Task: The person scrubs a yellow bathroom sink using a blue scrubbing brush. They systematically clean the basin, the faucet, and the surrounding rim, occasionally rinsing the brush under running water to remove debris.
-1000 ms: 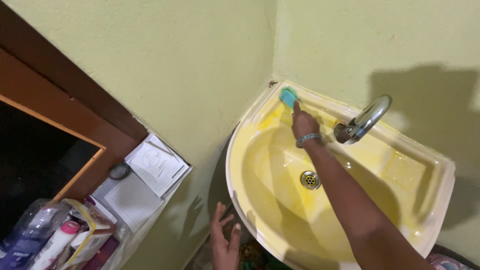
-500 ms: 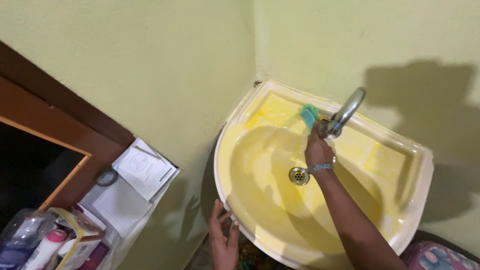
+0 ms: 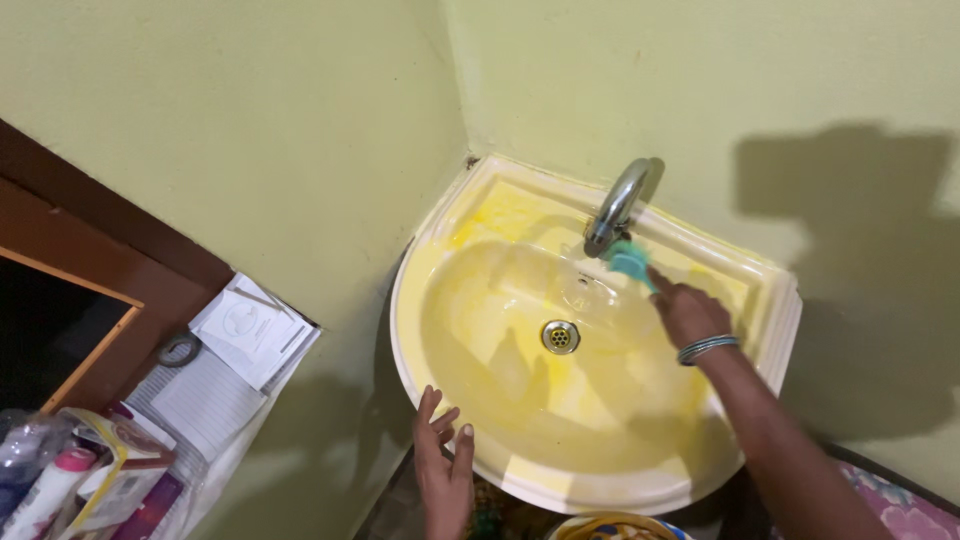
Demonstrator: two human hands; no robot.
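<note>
A pale yellow corner sink [image 3: 478,465] is fixed where two green walls meet, with a metal drain [image 3: 560,336] in its bowl. My right hand [image 3: 685,310], a bangle on its wrist, presses a teal sponge [image 3: 630,260] against the back ledge just beside the base of the chrome tap [image 3: 617,205]. My left hand [image 3: 442,462] hovers by the sink's front left rim, fingers spread, holding nothing.
At the lower left, a shelf carries papers [image 3: 245,330], a lined notebook [image 3: 205,400], a dark round object [image 3: 178,350], bottles [image 3: 45,490] and a small box [image 3: 120,470]. A dark wooden frame [image 3: 100,250] runs along the left wall. Patterned fabric [image 3: 900,515] shows bottom right.
My right hand has carried the sponge from the sink's back left corner rightward along the ledge, past the tap's front to its right side. The view shifted; my left hand stays by the rim.
</note>
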